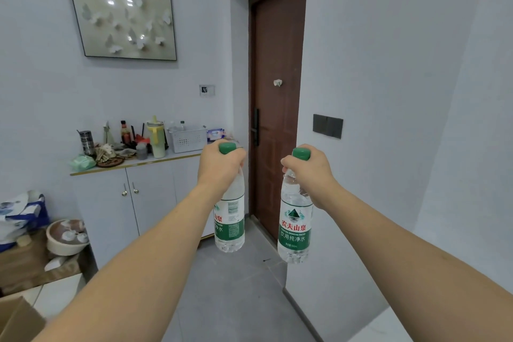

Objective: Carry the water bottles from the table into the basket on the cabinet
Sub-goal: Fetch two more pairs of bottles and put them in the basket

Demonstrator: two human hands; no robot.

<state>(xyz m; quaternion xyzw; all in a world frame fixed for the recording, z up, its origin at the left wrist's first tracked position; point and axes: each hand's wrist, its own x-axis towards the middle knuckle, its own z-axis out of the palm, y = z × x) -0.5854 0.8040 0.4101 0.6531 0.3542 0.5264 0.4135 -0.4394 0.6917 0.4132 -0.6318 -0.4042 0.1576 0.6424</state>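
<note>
- Green caps mark both grips: your left hand (pixel 219 168) is wrapped tight round the neck of the left bottle (pixel 230 219), and your right hand (pixel 308 172) is clamped the same way on the right bottle (pixel 294 228).
- Both bottles hang upright below the fists, long axis vertical, well apart from each other and clear of the floor.
- Outward from the grips: the white basket (pixel 187 138) sits on the cabinet (pixel 133 203), ahead and to your left, beside the door (pixel 277 91).
- Left hand reads as the nearer one; in view its fist nearly overlaps the basket's right end, though the basket is farther off.
- Judgement: the bottles must rise over the rim, then go down base first; left first looks simplest.
- A bottle top shows inside the basket already; space looks adequate, not confirmed.
- Risk: clutter left of the basket; keep the swing right of it.
</note>
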